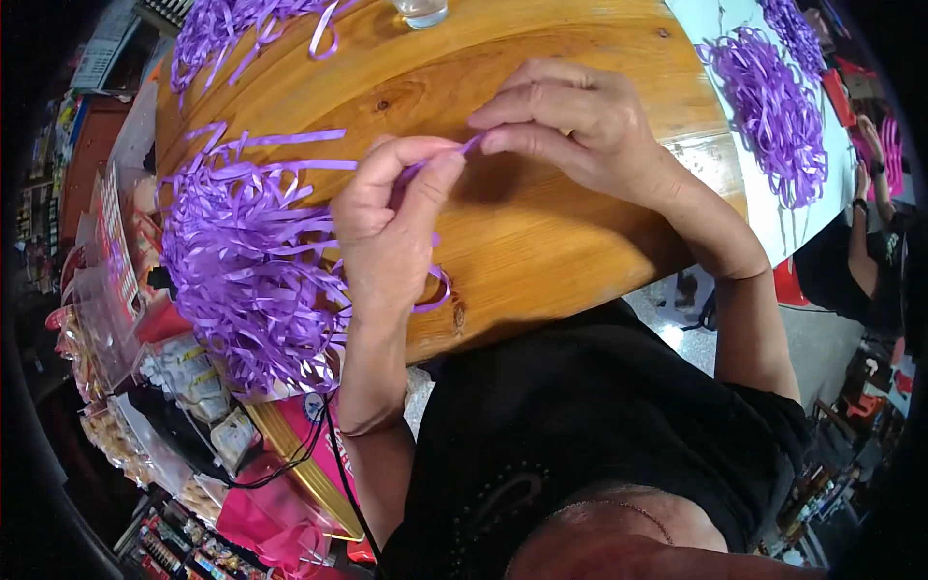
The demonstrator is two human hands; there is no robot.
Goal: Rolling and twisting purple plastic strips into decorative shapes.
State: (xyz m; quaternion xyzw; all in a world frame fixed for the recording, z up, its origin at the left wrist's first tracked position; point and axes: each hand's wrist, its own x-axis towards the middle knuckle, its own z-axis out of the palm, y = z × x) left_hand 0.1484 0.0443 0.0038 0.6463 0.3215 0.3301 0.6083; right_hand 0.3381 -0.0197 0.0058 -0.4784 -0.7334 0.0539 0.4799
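Note:
Between my hands, over the wooden table (551,251), stretches a short piece of purple ribbon (471,146). My left hand (391,213) pinches it between thumb and forefinger; part of the ribbon runs back inside that hand, and a loop hangs out below it. The other end is pinched by the fingertips of my right hand (570,121). Beside my left hand, a big tangled heap of purple ribbons (251,261) covers the table's left side, some strands reaching behind my wrist.
More purple ribbons (222,34) lie at the far left, near a clear glass (421,12). On the right, another ribbon bunch (773,116) rests on a white surface (696,19). Packaged goods (184,377) and a black cable (338,454) crowd the lower left. Another person's arm (860,232) shows at far right.

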